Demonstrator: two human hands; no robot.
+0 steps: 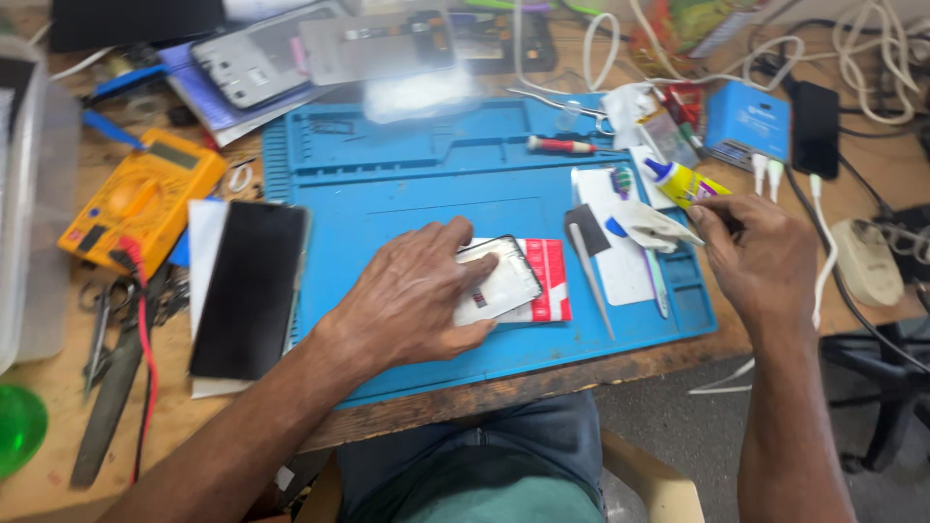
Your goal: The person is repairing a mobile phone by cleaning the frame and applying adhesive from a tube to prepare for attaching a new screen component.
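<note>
My left hand (412,295) lies flat, palm down, fingers spread, pressing on the phone frame (499,283) near the middle of the blue mat (387,194). It is not clenched, just holding the frame down. The frame sits on a red and white card (547,281), and its long axis runs roughly left to right, tilted a bit up toward the right. Only its right half shows past my fingers.

My right hand (756,257) is at the mat's right edge, fingers pinched together on something small and dark near the glue tube (683,182). I cannot tell exactly what it grips. The glue tube is yellow with a blue cap and lies just up and left of the pinch. The frame lies left of my right hand, well apart from it, so the left hand is the nearer 1 by far.

Between the 2 hands: a white sheet (620,242) with a toothbrush (635,232), a folded white scrap (659,225), and a thin grey pry tool (591,276) lying diagonally. That strip is crowded.

Open room is on the mat above the frame and left of my left wrist. A black screen panel (250,289) lies at the mat's left edge, long axis front to back. A yellow meter (140,199) sits further left. A red screwdriver (562,146) rests in the mat's top tray. The table's front edge is close below the frame.
</note>
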